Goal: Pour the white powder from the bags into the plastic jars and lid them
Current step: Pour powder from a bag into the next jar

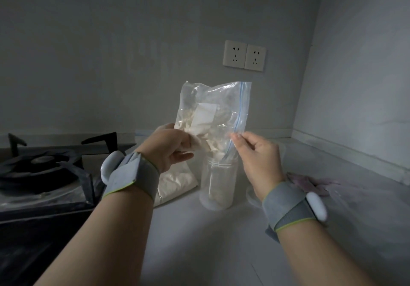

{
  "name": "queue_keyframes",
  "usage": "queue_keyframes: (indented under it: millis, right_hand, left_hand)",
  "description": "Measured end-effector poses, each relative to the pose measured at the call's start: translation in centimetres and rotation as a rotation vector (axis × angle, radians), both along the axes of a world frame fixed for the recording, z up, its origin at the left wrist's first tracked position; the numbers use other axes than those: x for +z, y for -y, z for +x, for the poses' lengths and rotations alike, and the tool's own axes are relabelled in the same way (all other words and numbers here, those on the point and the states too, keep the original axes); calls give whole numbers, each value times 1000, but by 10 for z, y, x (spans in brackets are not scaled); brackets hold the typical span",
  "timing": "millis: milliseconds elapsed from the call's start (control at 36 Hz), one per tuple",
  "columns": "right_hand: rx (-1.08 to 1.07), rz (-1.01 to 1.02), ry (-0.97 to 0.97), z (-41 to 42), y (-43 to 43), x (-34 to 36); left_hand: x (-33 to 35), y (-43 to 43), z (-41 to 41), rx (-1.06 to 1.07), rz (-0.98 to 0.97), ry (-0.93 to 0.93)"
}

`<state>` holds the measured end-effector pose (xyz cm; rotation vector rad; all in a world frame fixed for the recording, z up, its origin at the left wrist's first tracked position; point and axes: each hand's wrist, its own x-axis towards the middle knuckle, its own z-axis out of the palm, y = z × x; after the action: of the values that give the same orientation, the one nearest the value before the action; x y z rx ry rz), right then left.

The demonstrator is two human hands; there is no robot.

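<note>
A clear zip bag (213, 112) with a blue seal strip and some white powder is held upended over a clear plastic jar (218, 183) standing on the counter. The bag's lower corner reaches into the jar mouth, and powder lies in the jar's bottom. My left hand (170, 148) grips the bag's left side. My right hand (255, 152) pinches the seal edge on the right. A second bag of powder (177, 181) lies flat on the counter behind my left wrist, left of the jar.
A black gas stove (42, 174) fills the left side. A clear lid or dish (253, 193) lies right of the jar, partly behind my right wrist. Crumpled pinkish plastic (315, 184) sits further right. Walls with two sockets (244, 55) close off the corner.
</note>
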<state>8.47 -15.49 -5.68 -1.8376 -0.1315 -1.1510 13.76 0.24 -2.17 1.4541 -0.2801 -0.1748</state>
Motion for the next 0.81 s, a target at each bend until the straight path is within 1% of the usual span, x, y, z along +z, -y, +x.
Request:
queue_keyframes:
  millis: [56,139,194,250,361,528,639,806]
  right_hand:
    - [49,40,-11,0,-1,0]
    - [216,149,-68,-2,-5,-1]
    - [268,153,-128,-2,-6,-3]
    - [241,116,-160,-1,-6,-5]
    - [84,-18,-195,-1,-4,-4]
    - [-15,-66,-196,0,-1,-3]
    - [-25,-77,-184,-1,-1,-2]
    - [36,-58,-194,0,-3,-4]
  left_hand:
    - [2,0,-2,-14,-45,-13]
    - [3,1,-2,3,-173,-50]
    - [2,0,-1,3,-254,-75]
    - [1,1,1,-4,-299,-96]
    - [1,0,0,-2,-314,-103]
    - [4,0,-3,29,-288,-71]
    - [8,0,-6,62,-277,-43]
    - [9,-2,-5,97,-294,-26]
